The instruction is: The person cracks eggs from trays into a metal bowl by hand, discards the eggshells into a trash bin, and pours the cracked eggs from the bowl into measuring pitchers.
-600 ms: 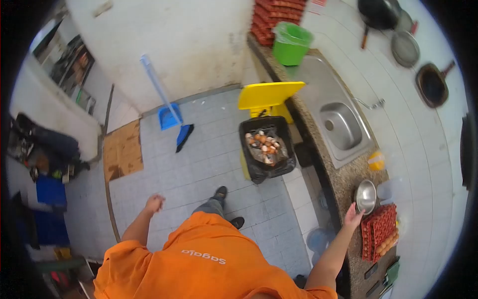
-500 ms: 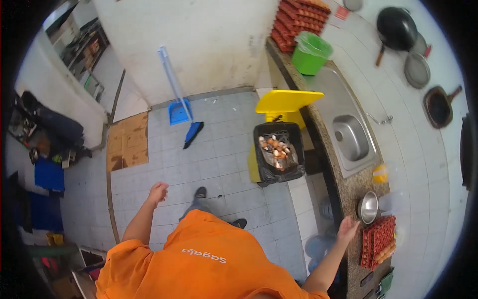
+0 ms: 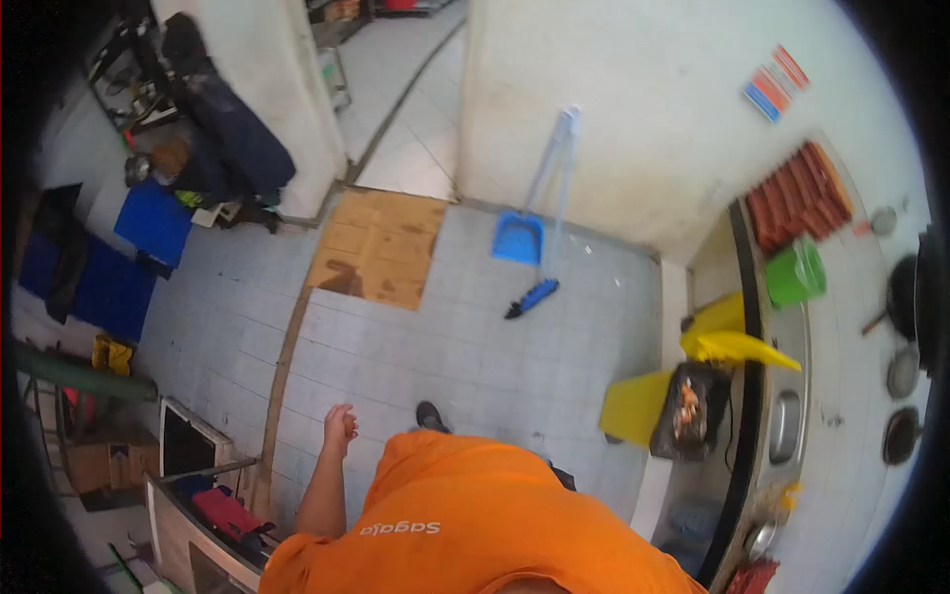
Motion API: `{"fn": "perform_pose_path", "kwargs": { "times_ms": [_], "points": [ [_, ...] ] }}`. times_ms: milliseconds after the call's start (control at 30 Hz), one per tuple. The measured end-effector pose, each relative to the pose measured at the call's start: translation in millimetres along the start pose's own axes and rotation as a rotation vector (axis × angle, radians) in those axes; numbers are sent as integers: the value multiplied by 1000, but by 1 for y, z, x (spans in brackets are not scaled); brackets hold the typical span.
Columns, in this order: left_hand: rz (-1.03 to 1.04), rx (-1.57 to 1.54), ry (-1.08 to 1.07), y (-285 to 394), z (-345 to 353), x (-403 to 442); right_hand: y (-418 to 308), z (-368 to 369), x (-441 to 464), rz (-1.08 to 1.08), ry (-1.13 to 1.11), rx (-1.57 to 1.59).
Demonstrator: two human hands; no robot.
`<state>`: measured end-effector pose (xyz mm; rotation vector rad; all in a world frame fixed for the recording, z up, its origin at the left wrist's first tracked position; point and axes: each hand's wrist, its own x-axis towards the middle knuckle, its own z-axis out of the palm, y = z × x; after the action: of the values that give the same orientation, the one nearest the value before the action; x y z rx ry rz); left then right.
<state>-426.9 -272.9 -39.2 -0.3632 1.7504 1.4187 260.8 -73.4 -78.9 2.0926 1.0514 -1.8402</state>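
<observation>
A kitchen: steel sink (image 3: 785,428) in the tabletop (image 3: 760,477), pans (image 3: 902,436) hung on the tiled wall (image 3: 841,485), egg trays (image 3: 798,200) stacked high.

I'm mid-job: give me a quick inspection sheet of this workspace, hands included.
Surface: counter with a sink and green bin.
Job's things: metal bowl on the counter, near blurred red trays.
Clutter: cardboard flat on the floor.
Hands: left hand empty, above the floor; right hand not in view.
Cables: nothing seen for certain.
Surroundings: yellow bin, lid raised; broom and dustpan near the wall.
</observation>
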Motion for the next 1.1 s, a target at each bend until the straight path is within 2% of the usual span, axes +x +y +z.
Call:
{"fn": "perform_pose_path", "kwargs": {
  "times_ms": [100, 167, 267, 400, 500, 633, 667, 700, 733, 800, 833, 933, 1033, 1100],
  "points": [
    [0, -150, -35, 12, -49, 68, -140, 7, 37, -114, 80, -13],
    [15, -221, -9, 53, -39, 86, -241, 15, 60, -244, 190, -11],
    [-34, -431, -18, 103, -15, 138, -391, 47, 54, -406, 144, 116],
    [-56, -855, -148, 155, 10, 194, -514, 108, 67, -347, 34, -49],
    [-125, -897, -129, 190, 8, 237, -582, 153, 105, -252, -45, 67],
    [-128, -788, 3, 221, -52, 282, -706, 206, 191, -236, -13, 363],
    [-159, -795, 70, 213, -80, 302, -743, 214, 229, -305, -45, 479],
    [-192, -799, 139, 225, -98, 315, -785, 219, 259, -394, -101, 460],
    [-152, -816, 156, 250, -110, 321, -840, 240, 257, -439, -71, 633],
    [-86, -863, 179, 285, -127, 321, -964, 253, 259, -507, -61, 633],
    [-63, -868, 232, 302, -130, 327, -1018, 265, 246, -632, -50, 635],
    [-24, -930, 355, 348, -120, 355, -1186, 281, 178, -709, 93, 851],
    [-171, -869, 516, 416, -79, 388, -1308, 276, 148, -830, 248, 1148],
    [-166, -889, 426, 444, -64, 432, -1356, 285, 147, -890, 369, 1214]
  ]
}}
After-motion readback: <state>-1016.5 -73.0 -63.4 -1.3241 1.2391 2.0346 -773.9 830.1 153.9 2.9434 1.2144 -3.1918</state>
